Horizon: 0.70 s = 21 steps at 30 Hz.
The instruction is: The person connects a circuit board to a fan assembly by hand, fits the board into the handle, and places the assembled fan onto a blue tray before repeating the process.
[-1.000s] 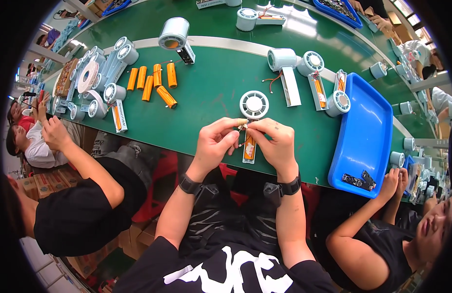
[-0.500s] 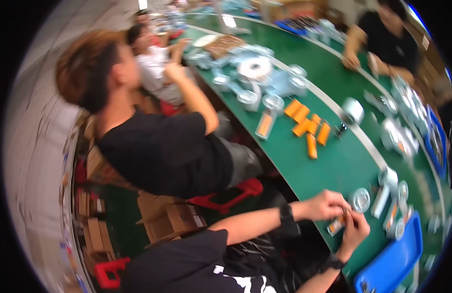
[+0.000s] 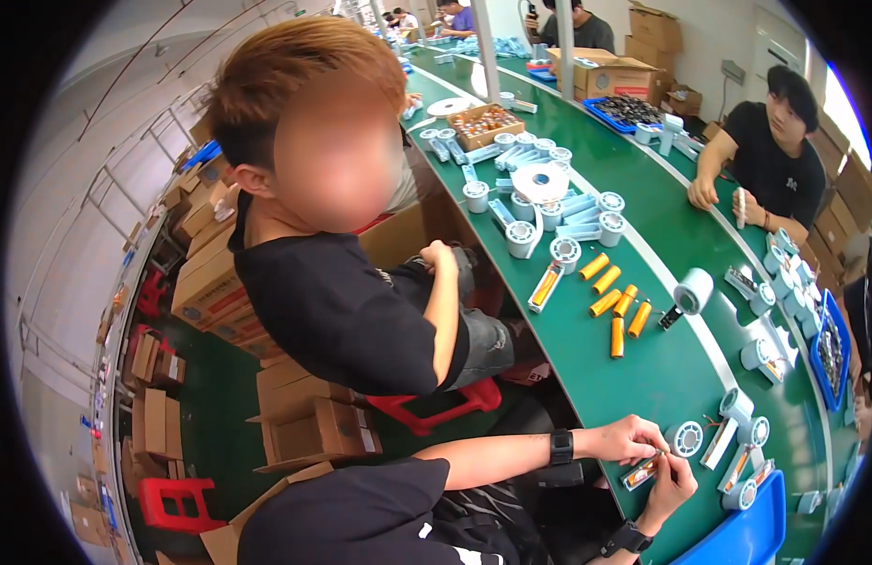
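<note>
Green counter (image 3: pixel 676 372) runs top center to lower right. Blue tray (image 3: pixel 742 535) at bottom right. Pale-blue fan unit (image 3: pixel 686 439) on the counter, lower right, just left of the tray. Left hand (image 3: pixel 627 440) and right hand (image 3: pixel 676 480) meet over its handle. Six loose orange cells (image 3: pixel 626 301) right of center. Fingers of both hands together, clamped on a small part (image 3: pixel 660 455), too tiny to ID.

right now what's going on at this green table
The wearer's left hand and right hand meet over the open handle of a small fan; what they pinch, if anything, is too small to tell. Loose orange batteries lie farther along the table, near more fans. Another person sits alongside.
</note>
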Motion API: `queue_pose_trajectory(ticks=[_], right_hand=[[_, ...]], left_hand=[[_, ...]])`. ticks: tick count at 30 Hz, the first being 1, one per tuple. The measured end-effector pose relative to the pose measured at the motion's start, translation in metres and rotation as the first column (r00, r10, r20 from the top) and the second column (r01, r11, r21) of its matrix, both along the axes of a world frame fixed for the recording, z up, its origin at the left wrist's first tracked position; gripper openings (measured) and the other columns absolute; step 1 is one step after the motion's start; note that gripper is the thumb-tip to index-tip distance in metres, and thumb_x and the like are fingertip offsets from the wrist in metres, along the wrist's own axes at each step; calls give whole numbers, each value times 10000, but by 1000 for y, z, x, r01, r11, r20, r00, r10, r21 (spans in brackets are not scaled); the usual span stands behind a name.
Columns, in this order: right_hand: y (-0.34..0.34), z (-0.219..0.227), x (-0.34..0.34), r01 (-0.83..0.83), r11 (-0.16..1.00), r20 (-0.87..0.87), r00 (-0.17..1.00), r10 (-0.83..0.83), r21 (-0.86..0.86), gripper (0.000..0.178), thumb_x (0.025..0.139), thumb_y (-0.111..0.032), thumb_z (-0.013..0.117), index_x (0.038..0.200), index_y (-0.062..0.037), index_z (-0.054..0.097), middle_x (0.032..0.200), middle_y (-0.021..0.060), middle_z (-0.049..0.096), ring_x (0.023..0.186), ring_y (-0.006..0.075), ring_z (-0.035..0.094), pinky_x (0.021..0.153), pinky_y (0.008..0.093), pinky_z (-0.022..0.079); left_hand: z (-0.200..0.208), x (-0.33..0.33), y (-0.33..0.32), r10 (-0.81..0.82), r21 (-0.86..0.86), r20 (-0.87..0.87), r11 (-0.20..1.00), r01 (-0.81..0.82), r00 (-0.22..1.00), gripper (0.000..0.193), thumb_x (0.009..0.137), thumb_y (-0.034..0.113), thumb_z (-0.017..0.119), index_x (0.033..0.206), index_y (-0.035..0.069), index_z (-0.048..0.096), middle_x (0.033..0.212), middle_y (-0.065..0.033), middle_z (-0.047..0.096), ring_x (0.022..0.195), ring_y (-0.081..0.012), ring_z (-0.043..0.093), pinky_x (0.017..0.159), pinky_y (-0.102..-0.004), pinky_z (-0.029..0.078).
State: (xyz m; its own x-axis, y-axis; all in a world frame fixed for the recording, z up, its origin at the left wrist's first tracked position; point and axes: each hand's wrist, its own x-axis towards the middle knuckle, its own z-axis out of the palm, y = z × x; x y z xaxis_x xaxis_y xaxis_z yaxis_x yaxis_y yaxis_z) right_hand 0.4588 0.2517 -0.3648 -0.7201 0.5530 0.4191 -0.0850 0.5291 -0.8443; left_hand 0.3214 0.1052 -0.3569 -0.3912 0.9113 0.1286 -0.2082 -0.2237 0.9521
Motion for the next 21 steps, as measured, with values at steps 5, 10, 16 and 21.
queue_pose_trajectory(ticks=[5,10,16,21], right_hand=[[-5,4,-5,-16,1000,22,1000,16,24,38,887,70,687,877,35,674,724,28,645,626,72,556,552,235,440],[-14,6,-3,91,988,-88,993,-81,121,77,840,78,712,874,25,669,730,70,622,598,151,563,535,288,439],[-21,2,-2,157,916,-71,988,-140,370,87,866,30,724,942,8,689,823,120,671,662,228,629,587,323,497],[-36,20,0,393,820,-210,919,-334,416,182,914,-138,734,1062,-32,731,960,122,710,798,240,650,650,347,522]], left_hand=[[-2,0,-2,60,-5,-43,998,-60,997,231,941,15,603,1150,-7,698,777,-47,677,533,-64,572,489,-220,464],[1,9,1,58,-11,-24,998,-58,998,246,952,31,587,1169,16,702,878,-42,682,549,-53,564,501,-216,463],[-12,21,8,307,126,-230,950,-284,924,251,910,52,624,1148,16,697,933,-62,692,724,-116,634,634,-282,527],[26,30,3,448,89,-270,893,-441,852,229,892,91,686,1110,20,694,998,-116,702,920,-204,689,789,-333,560]])
